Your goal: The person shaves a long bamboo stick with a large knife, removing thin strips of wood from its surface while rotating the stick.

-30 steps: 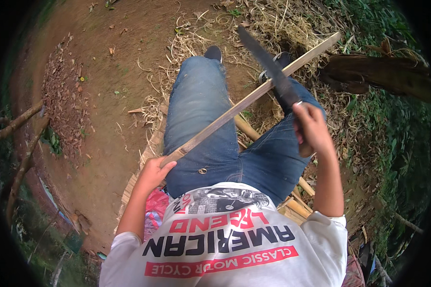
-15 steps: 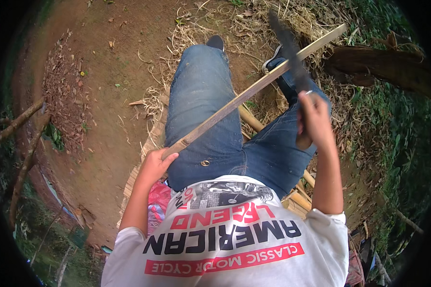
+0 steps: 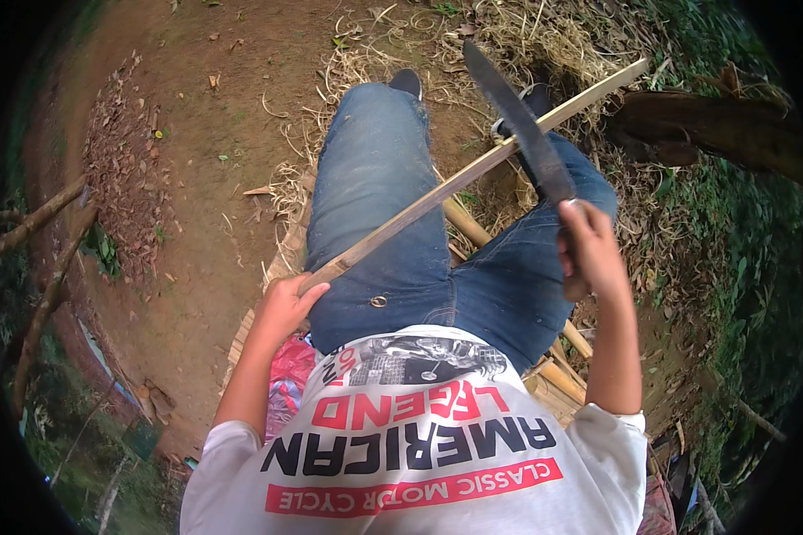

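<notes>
A long, thin bamboo strip (image 3: 419,207) slants across my jeans, from my left hip up to the far right. Its near end is gripped in my left hand (image 3: 287,306), thumb along the top. In my right hand (image 3: 591,250) is the handle of a machete, fingers wrapped round it. The dark machete blade (image 3: 519,116) points up and to the left and crosses over the strip; whether its edge touches the wood I cannot tell. A small curled shaving (image 3: 379,302) lies on my left thigh.
Pale curled shavings (image 3: 553,45) litter the ground around my shoes. Bamboo poles (image 3: 466,221) lie beneath my legs. At the far right is a brown log (image 3: 696,125); branches (image 3: 49,294) stand at the left. A red plastic bag (image 3: 292,379) sits beside my left hip.
The machete blade has tilted further left over the bamboo strip, and my right hand has shifted slightly down. The strip's far end has dipped a little; my left hand keeps its grip.
</notes>
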The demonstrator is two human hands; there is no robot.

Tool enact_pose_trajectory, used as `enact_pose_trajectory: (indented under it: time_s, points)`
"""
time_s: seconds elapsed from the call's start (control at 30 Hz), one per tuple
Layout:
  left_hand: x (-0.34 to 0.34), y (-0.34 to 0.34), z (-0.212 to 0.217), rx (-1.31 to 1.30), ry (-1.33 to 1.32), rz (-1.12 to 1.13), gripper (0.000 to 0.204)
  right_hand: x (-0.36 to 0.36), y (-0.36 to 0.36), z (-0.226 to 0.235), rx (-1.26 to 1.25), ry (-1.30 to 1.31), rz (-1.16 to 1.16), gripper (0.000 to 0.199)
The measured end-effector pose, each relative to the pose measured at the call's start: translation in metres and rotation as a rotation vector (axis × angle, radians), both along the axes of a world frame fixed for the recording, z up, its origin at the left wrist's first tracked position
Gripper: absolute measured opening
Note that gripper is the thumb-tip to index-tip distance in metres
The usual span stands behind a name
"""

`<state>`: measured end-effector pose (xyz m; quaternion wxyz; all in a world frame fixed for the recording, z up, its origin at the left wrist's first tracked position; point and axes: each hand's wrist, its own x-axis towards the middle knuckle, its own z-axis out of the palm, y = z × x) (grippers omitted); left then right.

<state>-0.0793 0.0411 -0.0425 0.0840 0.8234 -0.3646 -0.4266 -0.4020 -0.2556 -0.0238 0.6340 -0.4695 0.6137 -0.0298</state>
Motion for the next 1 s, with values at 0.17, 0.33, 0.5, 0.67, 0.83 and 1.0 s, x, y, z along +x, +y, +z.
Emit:
enact_pose_trajectory:
  time_s: [0.17,0.33,0.5,0.67,0.83,1.0]
  points:
    - [0.001,0.004,-0.01,-0.047,0.124,0.066,0.043,0.013,0.011,-0.004,-0.134,-0.048,-0.029,0.033]
    - [-0.006,0.004,-0.002,-0.109,0.048,0.078,0.046,-0.004,0.004,-0.003,-0.005,-0.087,0.088,0.033]
    - [-0.001,0.012,-0.021,-0.091,0.014,0.04,0.051,0.018,0.02,-0.001,-0.073,-0.079,0.054,0.034]
    - [-0.005,0.008,-0.01,-0.065,0.014,0.057,0.054,0.006,0.017,0.003,-0.011,-0.1,0.142,0.032]
    - [-0.003,0.017,-0.026,-0.142,0.006,0.053,0.051,0.018,0.032,-0.006,-0.128,-0.131,0.004,0.032]
    - [-0.006,0.009,-0.012,-0.127,0.052,0.082,0.048,0.008,0.036,-0.002,-0.019,-0.145,0.107,0.032]
